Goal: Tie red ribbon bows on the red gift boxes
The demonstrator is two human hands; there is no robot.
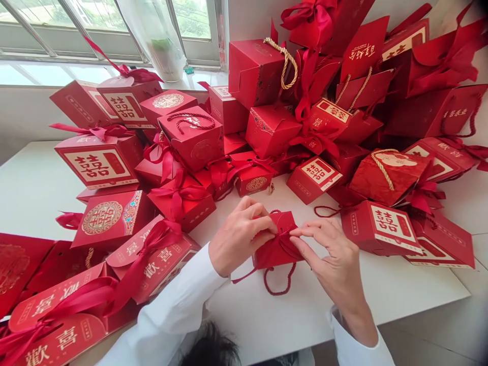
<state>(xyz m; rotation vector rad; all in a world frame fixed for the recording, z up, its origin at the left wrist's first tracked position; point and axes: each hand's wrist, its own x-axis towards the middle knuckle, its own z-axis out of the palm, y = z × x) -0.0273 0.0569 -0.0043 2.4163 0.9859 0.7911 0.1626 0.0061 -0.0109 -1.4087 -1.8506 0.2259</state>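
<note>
- Small red gift bag [276,244] at 12 o'clock from the wearer, on the white desk [244,320], between both hands.
- Left hand [241,236]: narrow grip, fingertips pinching the bag's red ribbon [284,243] from the 9 o'clock side.
- Right hand [324,249]: narrow grip, thumb and forefinger on the same ribbon from the 3 o'clock side.
- Dark red cord handle [279,284] looping off the bag toward 6 o'clock, resting on the desk.
- Red gift boxes [101,162] with gold-trimmed double-happiness panels, heaped from 9 round to 3 o'clock.
- Red paper bags [389,173] with gold rope handles among them, nearest at 2 o'clock.
- Window [190,25] beyond the heap at 12 o'clock.
</note>
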